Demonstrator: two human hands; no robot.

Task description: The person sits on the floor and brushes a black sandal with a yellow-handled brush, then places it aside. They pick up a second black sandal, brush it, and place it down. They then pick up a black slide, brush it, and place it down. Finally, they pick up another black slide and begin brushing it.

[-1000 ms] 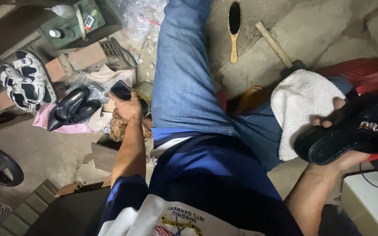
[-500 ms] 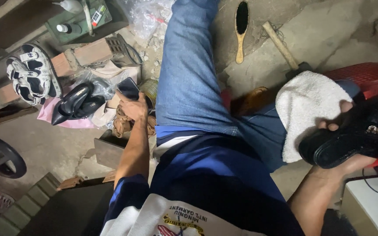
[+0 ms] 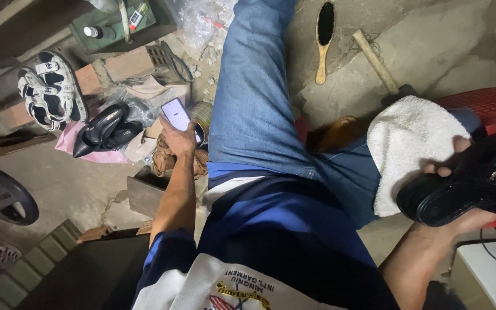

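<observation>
Left hand point(image 3: 180, 138) grips a lit phone point(image 3: 175, 113) low beside the knee, right hand point(image 3: 460, 189) cradles the black shoe point(image 3: 466, 192) against the white towel point(image 3: 409, 143); best keep that shoe steady while glancing away.

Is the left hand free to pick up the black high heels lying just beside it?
Probably not as things stand. The left hand already holds a lit phone. The black high heels lie close by on a pink cloth with nothing over them, so the phone is the only hindrance.

Left hand point(image 3: 180, 139) holds phone point(image 3: 175, 113); right hand point(image 3: 460, 189) holds black shoe point(image 3: 466, 186).
</observation>
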